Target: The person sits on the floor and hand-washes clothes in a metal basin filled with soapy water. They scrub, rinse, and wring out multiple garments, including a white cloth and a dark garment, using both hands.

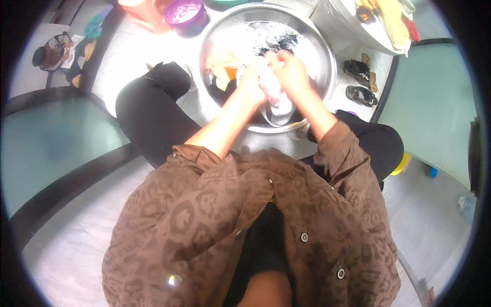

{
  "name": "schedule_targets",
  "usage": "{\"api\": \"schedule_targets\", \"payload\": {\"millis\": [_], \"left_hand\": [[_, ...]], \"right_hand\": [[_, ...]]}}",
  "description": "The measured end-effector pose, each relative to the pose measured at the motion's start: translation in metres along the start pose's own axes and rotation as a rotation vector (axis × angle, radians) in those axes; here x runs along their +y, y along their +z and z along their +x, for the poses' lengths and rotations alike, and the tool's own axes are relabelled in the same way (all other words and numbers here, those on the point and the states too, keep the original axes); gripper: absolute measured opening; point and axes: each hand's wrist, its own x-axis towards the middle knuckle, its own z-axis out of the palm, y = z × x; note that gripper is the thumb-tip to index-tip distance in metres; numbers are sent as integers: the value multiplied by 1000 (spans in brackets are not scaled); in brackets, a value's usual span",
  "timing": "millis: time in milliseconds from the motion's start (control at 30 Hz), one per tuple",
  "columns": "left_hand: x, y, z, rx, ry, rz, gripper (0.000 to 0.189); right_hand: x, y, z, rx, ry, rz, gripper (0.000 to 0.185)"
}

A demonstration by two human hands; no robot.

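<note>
A wide metal basin (pixel 332 73) stands on the floor between my knees, with sudsy water and wet laundry in it. My left hand (pixel 251 80) grips a white wet cloth (pixel 273 92) from the left side. On the cloth's right side my right hand (pixel 287 69) also holds it, its fingers curled near the upper end. The lower end of the cloth hangs inside the near wall of the basin. Dark fabric (pixel 289 41) with foam lies beyond my hands. Left of my left hand are peach fabric (pixel 220 61) and an orange piece (pixel 231 73). Glare washes out the fingers.
A purple bucket (pixel 186 17) stands beyond the basin at the left, beside an orange plastic stool (pixel 147 15). At the upper right, a large white tub (pixel 356 28) carries clothes (pixel 391 23). Sandals (pixel 360 96) lie right of the basin, near a frosted panel (pixel 425 96).
</note>
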Motion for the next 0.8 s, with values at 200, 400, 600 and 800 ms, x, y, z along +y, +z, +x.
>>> {"api": "schedule_targets", "payload": {"millis": [200,400,600,800], "left_hand": [[-2,3,-9,50,-323,-1328,21],[-25,2,-5,-211,23,-1247,22],[-8,-20,4,46,81,-216,47],[65,-35,-21,262,-506,-428,58]], "right_hand": [[12,28,-2,-4,-92,-148,30],[-16,16,-12,-204,-94,-209,31],[-23,-19,9,48,59,96,25],[13,-71,80,-31,-197,333,37]]}}
